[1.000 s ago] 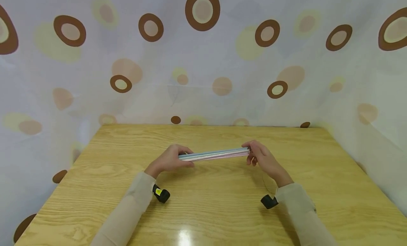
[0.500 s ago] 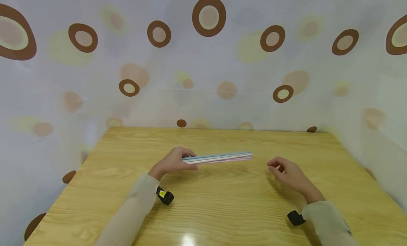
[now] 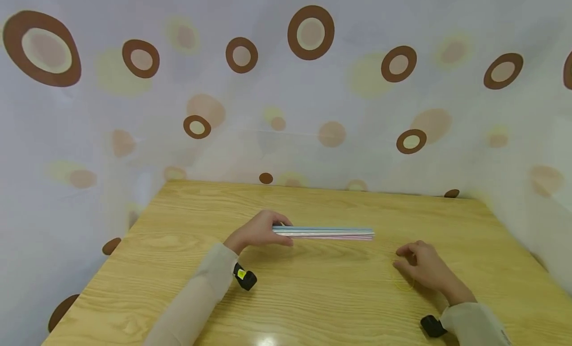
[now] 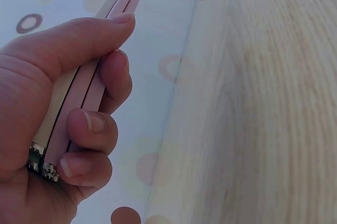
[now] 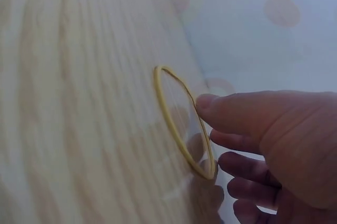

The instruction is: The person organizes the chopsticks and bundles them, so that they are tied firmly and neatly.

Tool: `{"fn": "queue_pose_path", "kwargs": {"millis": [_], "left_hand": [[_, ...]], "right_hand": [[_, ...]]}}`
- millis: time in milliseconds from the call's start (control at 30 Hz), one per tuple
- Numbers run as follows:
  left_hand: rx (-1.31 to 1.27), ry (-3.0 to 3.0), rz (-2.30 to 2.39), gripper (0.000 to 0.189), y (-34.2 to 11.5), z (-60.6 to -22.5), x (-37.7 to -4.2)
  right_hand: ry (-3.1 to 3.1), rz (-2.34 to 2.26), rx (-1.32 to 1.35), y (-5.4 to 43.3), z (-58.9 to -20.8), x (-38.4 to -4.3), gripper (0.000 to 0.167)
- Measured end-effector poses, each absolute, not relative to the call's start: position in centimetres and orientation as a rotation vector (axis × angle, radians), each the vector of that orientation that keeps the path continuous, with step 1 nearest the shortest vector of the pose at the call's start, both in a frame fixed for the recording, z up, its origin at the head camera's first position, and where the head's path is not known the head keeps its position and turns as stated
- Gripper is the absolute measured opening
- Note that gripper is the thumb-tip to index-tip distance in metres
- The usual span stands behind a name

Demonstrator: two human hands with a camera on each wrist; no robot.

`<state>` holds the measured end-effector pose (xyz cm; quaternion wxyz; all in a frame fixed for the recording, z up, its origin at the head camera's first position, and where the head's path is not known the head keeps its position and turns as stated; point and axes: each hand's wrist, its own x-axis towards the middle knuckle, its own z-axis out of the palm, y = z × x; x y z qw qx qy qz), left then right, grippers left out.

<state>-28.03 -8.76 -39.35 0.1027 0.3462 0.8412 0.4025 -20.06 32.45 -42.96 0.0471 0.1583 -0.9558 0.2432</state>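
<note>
My left hand (image 3: pixel 261 229) grips one end of a bundle of slim chopsticks (image 3: pixel 330 232) in blue, white and pink, held roughly level above the table. In the left wrist view, thumb and curled fingers wrap pink and cream chopsticks (image 4: pixel 90 95), whose butt ends carry silvery caps. The far ends of the bundle stick out freely to the right. Apart from them, my right hand (image 3: pixel 426 269) pinches a yellow rubber band (image 5: pixel 169 118) between thumb and index finger. The band hangs as a loose loop; the other right fingers are loosely curled.
A wood-grain table (image 3: pixel 321 296) lies beneath both hands. Behind it and at both sides hangs a pale curtain (image 3: pixel 286 98) with brown and yellow circles. A black wrist camera (image 3: pixel 245 277) sits on the left wrist, another camera (image 3: pixel 432 326) on the right.
My right hand has left the right end of the chopsticks and moved right and toward me with the rubber band. The left hand keeps its grip; the head view has shifted slightly.
</note>
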Motion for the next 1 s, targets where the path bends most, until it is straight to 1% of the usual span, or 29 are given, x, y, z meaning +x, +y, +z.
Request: {"fn": "queue_pose_path", "kwargs": {"millis": [200, 433, 767, 1000], "left_hand": [[1.010, 2.497, 1.163, 0.029, -8.4, -39.0, -28.1], [0.983, 2.480, 1.174, 0.029, -8.2, -39.8, -27.8], [0.970, 2.491, 1.179, 0.029, -7.7, -39.8, -27.8], [1.009, 2.476, 1.184, 0.031, -7.6, -40.0, -27.7]], "right_hand": [[-2.968, 0.773, 0.437, 32.4, -42.9, -19.9, 0.015], [-3.011, 0.802, 0.412, 32.1, -43.2, -19.6, 0.007], [-3.032, 0.709, 0.451, 31.7, -42.7, -19.7, 0.008], [-3.055, 0.695, 0.496, 31.7, -42.5, -19.7, 0.008]]}}
